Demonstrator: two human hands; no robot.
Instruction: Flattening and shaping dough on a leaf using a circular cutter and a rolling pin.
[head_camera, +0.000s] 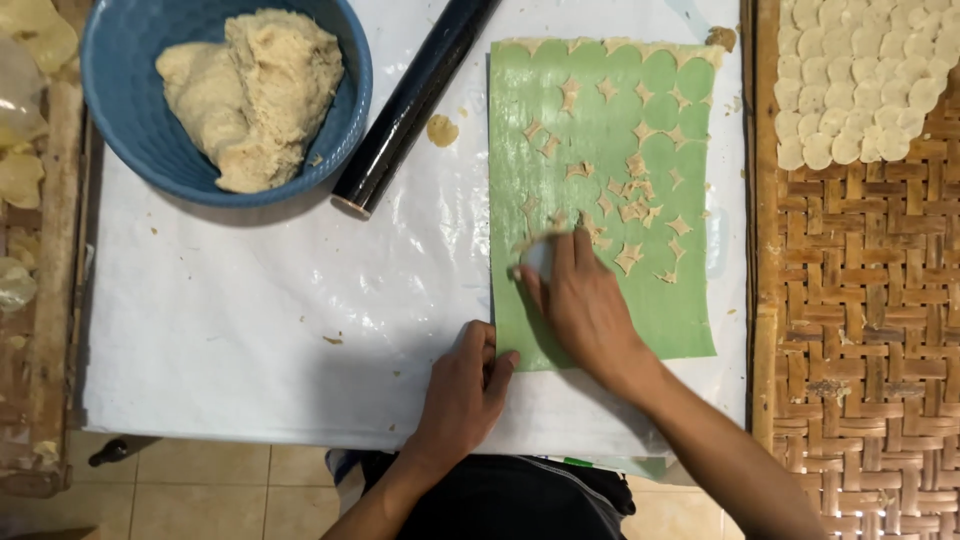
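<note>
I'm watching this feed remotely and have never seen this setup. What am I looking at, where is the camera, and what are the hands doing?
There is one picture, from a camera on the person's head, looking straight down at a table covered in white sheet. No machine: two bare hands. The left hand presses the lower corner of a green mat strewn with small dough scraps. The right hand has its grip on a small pale tool, partly hidden, on the mat. Above left sits a blue bowl holding a dough lump, beside a black rolling pin. At right, a woven tray carries round dough discs.
</note>
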